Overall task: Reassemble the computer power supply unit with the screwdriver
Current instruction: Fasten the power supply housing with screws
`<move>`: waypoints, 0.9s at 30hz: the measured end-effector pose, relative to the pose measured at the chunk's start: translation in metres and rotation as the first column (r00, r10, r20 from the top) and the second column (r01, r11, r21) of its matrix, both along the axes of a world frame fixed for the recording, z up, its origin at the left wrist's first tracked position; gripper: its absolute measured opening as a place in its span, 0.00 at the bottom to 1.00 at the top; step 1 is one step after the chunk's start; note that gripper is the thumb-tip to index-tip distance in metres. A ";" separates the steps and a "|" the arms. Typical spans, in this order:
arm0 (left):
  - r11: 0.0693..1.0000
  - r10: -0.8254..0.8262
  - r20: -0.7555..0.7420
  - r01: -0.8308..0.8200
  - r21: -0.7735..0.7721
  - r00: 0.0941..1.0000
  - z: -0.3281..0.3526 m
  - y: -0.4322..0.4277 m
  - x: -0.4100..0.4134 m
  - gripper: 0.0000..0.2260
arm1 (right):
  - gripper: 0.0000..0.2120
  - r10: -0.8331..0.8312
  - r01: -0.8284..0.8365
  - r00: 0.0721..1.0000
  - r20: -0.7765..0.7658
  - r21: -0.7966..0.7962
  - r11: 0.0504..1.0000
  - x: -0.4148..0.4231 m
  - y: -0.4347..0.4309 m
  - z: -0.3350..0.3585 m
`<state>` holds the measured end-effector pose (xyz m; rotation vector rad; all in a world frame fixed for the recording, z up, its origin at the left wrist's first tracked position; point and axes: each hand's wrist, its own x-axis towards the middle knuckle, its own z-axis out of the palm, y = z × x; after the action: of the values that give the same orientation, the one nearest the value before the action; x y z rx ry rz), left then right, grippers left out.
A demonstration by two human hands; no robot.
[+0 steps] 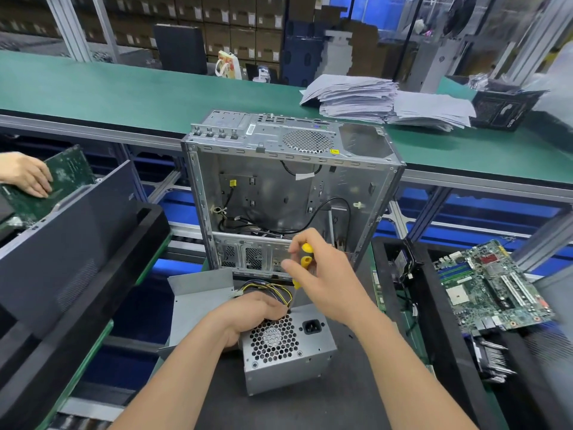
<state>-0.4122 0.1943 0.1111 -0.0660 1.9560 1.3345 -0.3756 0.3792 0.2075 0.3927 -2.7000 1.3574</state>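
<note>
A grey metal power supply unit (pixel 288 355) stands on the dark mat in front of me, its honeycomb fan grille and black power socket facing me. My left hand (pixel 251 311) grips its top left edge, fingers curled over by the bundle of yellow and black wires (pixel 273 288). My right hand (pixel 322 277) holds a yellow-handled screwdriver (pixel 305 260) upright. Its tip points down at the top edge of the unit, close to my left fingertips.
An open, empty grey computer case (pixel 285 193) stands just behind the unit. A loose grey metal cover (pixel 198 302) lies at the left. A motherboard (pixel 493 287) rests on black foam at the right. Another person's hand (pixel 26 173) holds a green board far left. Paper stacks (pixel 372 97) sit on the green bench.
</note>
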 end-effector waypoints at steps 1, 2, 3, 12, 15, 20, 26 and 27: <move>1.000 0.005 -0.008 -0.005 0.002 1.000 0.000 0.000 0.000 0.07 | 0.10 0.137 -0.133 0.989 0.062 -0.058 0.989 0.000 0.004 0.004; 1.000 0.008 -0.016 -0.008 0.006 1.000 0.000 0.000 0.001 0.07 | 0.13 0.261 -0.251 0.960 0.102 -0.106 0.962 0.001 0.009 0.007; 1.000 0.011 -0.020 -0.010 0.008 1.000 0.001 -0.001 0.001 0.06 | 0.16 0.359 -0.342 0.924 0.129 -0.139 0.929 0.002 0.012 0.009; 1.000 0.009 -0.050 -0.008 0.028 0.999 0.000 0.000 0.002 0.03 | 0.14 0.202 -0.181 0.972 0.117 -0.170 0.969 -0.001 0.000 0.011; 0.999 -0.020 -0.065 0.022 0.035 0.998 -0.001 0.000 0.002 0.04 | 0.15 0.074 -0.057 0.992 0.098 -0.166 0.985 0.000 -0.010 0.006; 0.999 -0.029 -0.049 0.032 0.042 0.998 0.003 0.001 0.002 0.03 | 0.13 -0.089 0.096 0.995 0.051 -0.150 0.984 0.005 -0.016 0.001; 0.999 -0.039 -0.058 0.041 0.029 0.998 0.000 0.001 0.000 0.07 | 0.12 -0.212 0.212 0.977 0.019 -0.094 0.973 0.012 -0.026 -0.004; 0.999 -0.045 -0.057 0.046 0.019 0.997 0.000 0.001 0.000 0.09 | 0.13 -0.224 0.224 0.975 0.008 -0.070 0.972 0.013 -0.028 -0.005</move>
<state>-0.4120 0.1952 0.1107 0.0263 1.9784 1.3395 -0.3630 0.3512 0.2028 0.0778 -2.5921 1.3811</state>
